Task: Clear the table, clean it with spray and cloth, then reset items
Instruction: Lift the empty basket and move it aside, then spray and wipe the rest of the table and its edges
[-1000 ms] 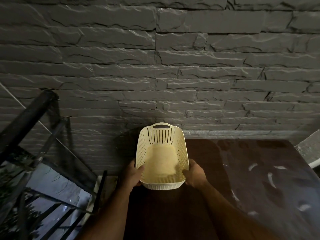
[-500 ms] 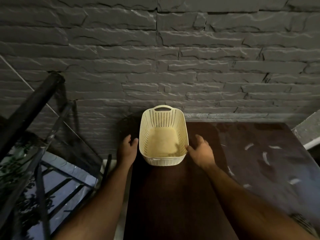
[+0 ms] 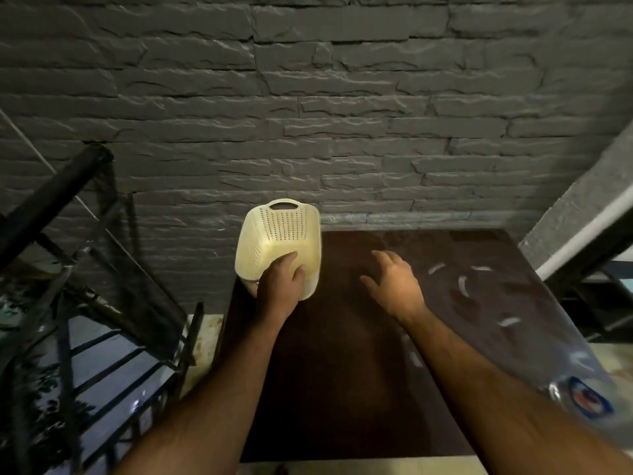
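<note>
Cream basket (image 3: 279, 234) gripped at near rim by left hand (image 3: 279, 286), tilted; right hand (image 3: 394, 286) spread, holding nothing, right of grip over dark table (image 3: 342, 389).

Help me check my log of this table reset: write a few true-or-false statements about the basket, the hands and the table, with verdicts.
1. The left hand grips the near rim of the cream perforated basket. True.
2. The right hand also holds the basket. False: it is apart from the basket, fingers spread over the dark brown table.
3. The basket is at the table's far left corner, near the stone wall. True.
4. The basket holds bottles. False: none show inside.
</note>
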Demonstrator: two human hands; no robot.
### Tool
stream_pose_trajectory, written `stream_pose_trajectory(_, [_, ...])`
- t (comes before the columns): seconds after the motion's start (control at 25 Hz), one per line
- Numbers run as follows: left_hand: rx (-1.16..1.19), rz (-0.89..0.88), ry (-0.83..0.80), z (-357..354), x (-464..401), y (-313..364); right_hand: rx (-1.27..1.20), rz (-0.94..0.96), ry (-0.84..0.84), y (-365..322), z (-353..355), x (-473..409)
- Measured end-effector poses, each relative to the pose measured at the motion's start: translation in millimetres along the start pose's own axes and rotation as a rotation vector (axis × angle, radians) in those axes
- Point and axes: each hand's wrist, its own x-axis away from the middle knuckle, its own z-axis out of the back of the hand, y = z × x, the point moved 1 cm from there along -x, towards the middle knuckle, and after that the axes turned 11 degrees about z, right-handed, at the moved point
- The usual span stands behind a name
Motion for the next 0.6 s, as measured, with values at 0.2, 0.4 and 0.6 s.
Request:
stream_pose_trajectory(0.2, [-0.003, -0.094, -0.065, -69.4, 74.4, 71.3, 0.125, 0.008, 0.111, 72.0, 92.3, 60.6])
stream_pose_trajectory(0.4, [-0.034, -0.215, -0.148, -132.4, 141.1, 147.7, 0.279, -0.063, 0.206, 145.3, 173.1, 115.8])
stream_pose_trajectory(0.6, [-0.039, -0.283, -0.283, -182.9, 174.0, 194.3, 0.361, -0.172, 0.219, 201.1, 220.1, 150.8])
